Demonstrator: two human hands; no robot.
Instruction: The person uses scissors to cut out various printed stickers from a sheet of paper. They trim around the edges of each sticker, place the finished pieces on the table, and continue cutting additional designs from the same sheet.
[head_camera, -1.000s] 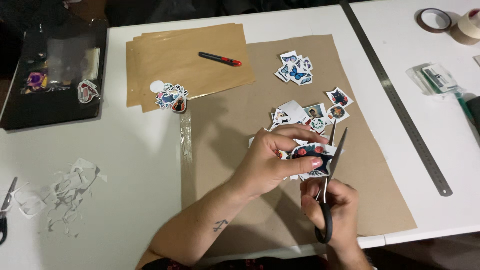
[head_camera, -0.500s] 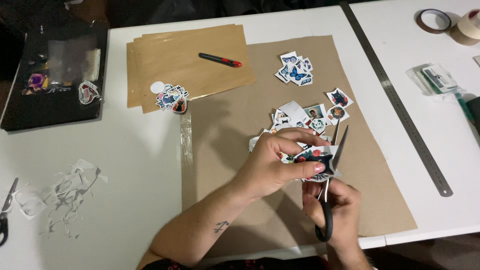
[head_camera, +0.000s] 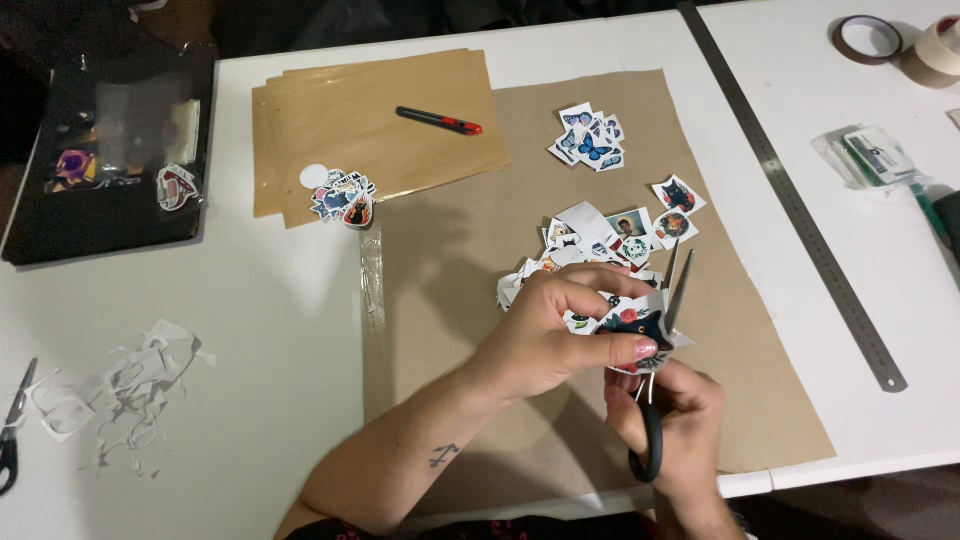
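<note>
Your left hand (head_camera: 560, 335) pinches a small printed sticker sheet (head_camera: 628, 325) between thumb and fingertips, holding it just above the brown paper, while your right hand (head_camera: 665, 420) grips the black handles of the scissors (head_camera: 668, 340), whose blades stand narrowly parted and point away from you, right at the sheet's edge. Beneath both hands you have the white table (head_camera: 250, 320), and on it the large sheet of brown kraft paper (head_camera: 480, 250) that carries most of the work. Beyond that lies a stack of tan sheets (head_camera: 370, 120) with a black and red utility knife (head_camera: 438, 121) on top and a small cluster of cut stickers (head_camera: 342, 196) at its near corner. Along your right runs a long steel ruler (head_camera: 790, 195). At far left sits a black tray (head_camera: 110, 160). Just past your fingers is a loose pile of cut-out stickers (head_camera: 590, 245), with a butterfly group (head_camera: 590, 138) farther off. White paper trimmings (head_camera: 130, 390) lie near the left edge, beside a second pair of scissors (head_camera: 12, 425), and two rolls of tape (head_camera: 900, 45) rest at the far right corner
</note>
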